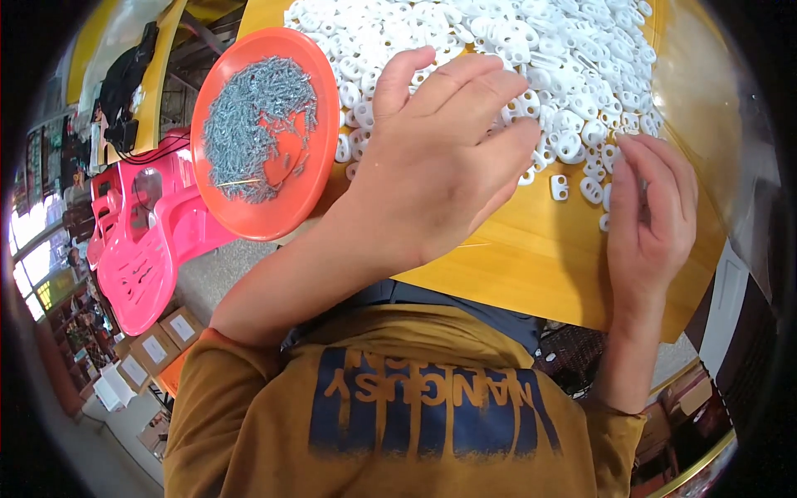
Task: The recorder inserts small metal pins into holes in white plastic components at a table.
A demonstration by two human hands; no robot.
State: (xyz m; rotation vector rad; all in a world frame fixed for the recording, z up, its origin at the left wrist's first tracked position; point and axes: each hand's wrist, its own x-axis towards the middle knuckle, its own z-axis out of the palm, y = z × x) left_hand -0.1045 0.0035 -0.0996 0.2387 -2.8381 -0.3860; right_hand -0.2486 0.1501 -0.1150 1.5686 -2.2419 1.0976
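Observation:
My left hand (448,149) hangs over the near part of a big heap of small white plastic oval pieces with two holes (573,66). Its fingers are spread, and nothing shows in them. At the heap's right edge is my right hand (660,212), with thumb and forefinger bent toward each other at their tips. Anything between those tips is too small or hidden to make out. A loose white piece (559,187) lies between the hands. Left of my left hand, an orange-red round plastic dish (309,187) carries a pile of small grey metal springs (249,124).
The yellow tabletop (498,249) has its near edge just in front of my body. A pink plastic chair (141,274) stands at the left, with cardboard boxes (154,349) on the floor below it. Clear plastic sheeting (706,100) borders the right side.

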